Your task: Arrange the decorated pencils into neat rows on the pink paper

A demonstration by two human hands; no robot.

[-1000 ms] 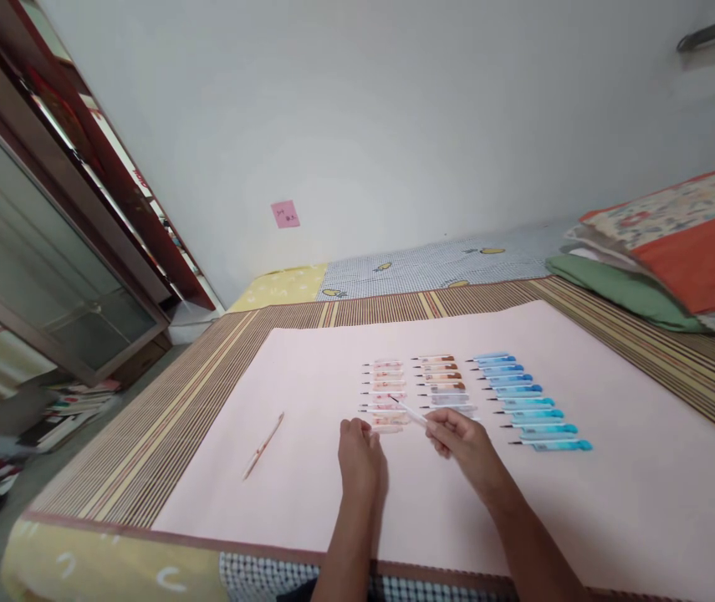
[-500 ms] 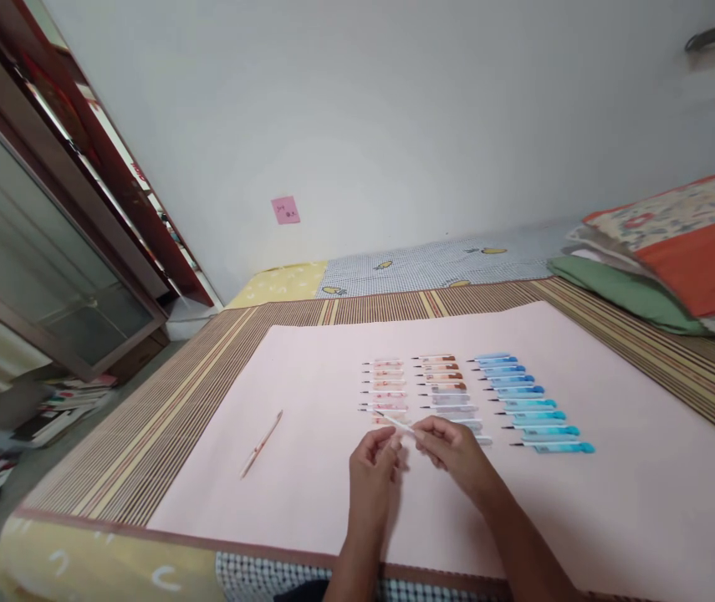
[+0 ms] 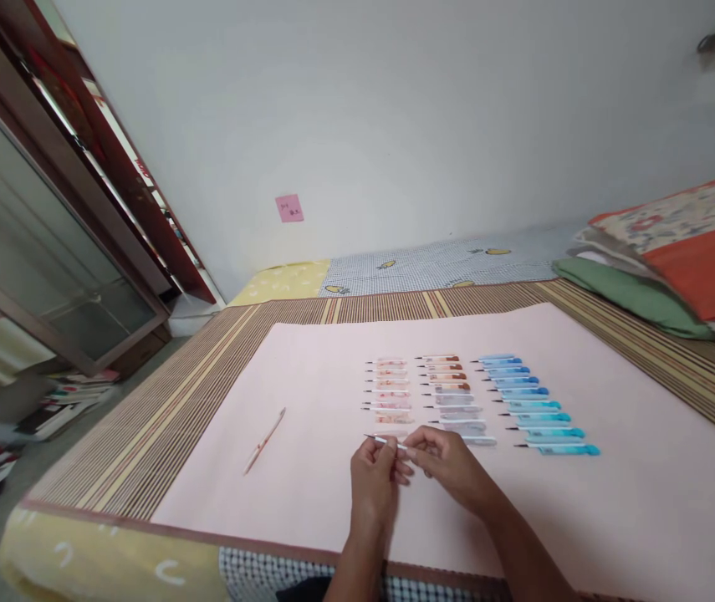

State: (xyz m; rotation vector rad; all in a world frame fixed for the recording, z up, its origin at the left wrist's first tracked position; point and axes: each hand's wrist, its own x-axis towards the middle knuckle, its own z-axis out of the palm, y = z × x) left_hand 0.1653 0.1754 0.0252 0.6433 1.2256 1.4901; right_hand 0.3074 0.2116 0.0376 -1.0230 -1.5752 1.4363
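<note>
A thin white pen refill (image 3: 381, 440) with a dark tip is held level above the pink sheet (image 3: 307, 368), its tip to the left. My left hand (image 3: 372, 481) pinches it near the middle. At the other end, the fingertips of my right hand (image 3: 448, 466) grip it. Just beyond my hands lie rows of pen parts: pale pink patterned barrels (image 3: 391, 383), brown and greyish ones (image 3: 450, 387), and blue ones (image 3: 536, 405), with white dark-tipped refills beside them. Off to the left, one pale pen-like piece with reddish marks (image 3: 264, 441) rests apart.
Under the sheet is a striped mat (image 3: 206, 376) on a bed. Folded bedding in orange and green (image 3: 702, 267) is stacked at the right. A white wall (image 3: 426, 125) with a pink note (image 3: 289, 208) stands behind; a glass-panelled door (image 3: 62, 217) is at left.
The refill has come down and a little left, lying flatter. My left fingers have closed on it, while my right hand keeps hold of its other end. The view has shifted slightly.
</note>
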